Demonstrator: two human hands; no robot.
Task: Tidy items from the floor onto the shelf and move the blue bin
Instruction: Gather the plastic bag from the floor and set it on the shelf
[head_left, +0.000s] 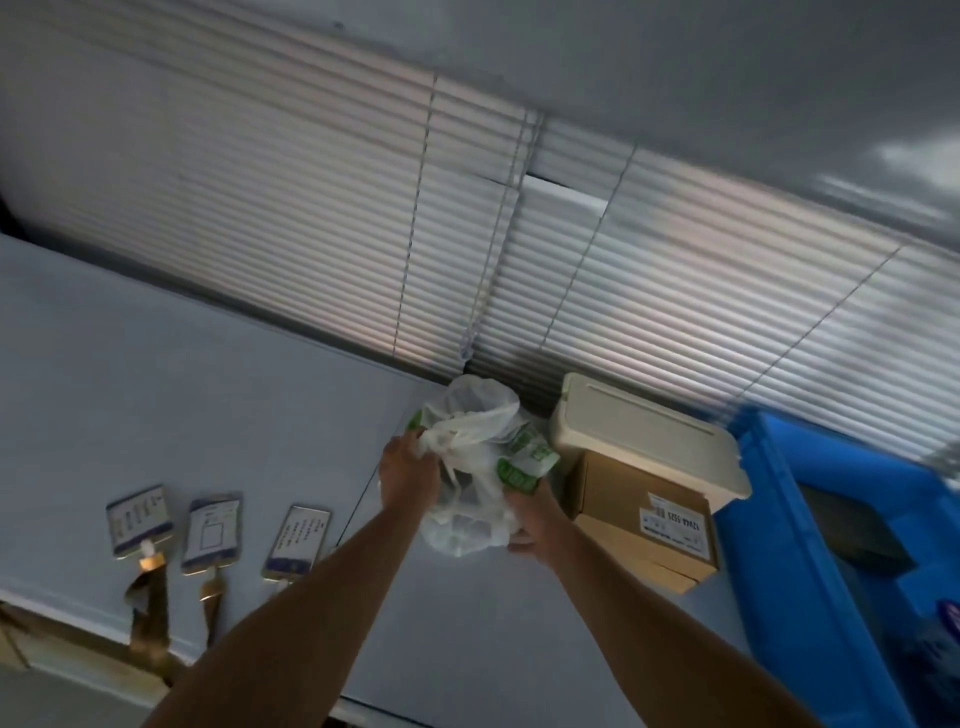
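While both hands, left hand (408, 475) and right hand (535, 525), clench a white plastic bag (475, 467) at frame centre over the shelf (156, 405), one item seems nearly placed. Blue bin (810, 545), lower right beside the cardboard box (639, 525), looks unmoved; floor unseen.

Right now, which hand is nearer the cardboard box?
Right. The right hand, gripping the plastic bag, is just beside the cardboard box; the left hand holds the bag's far side.
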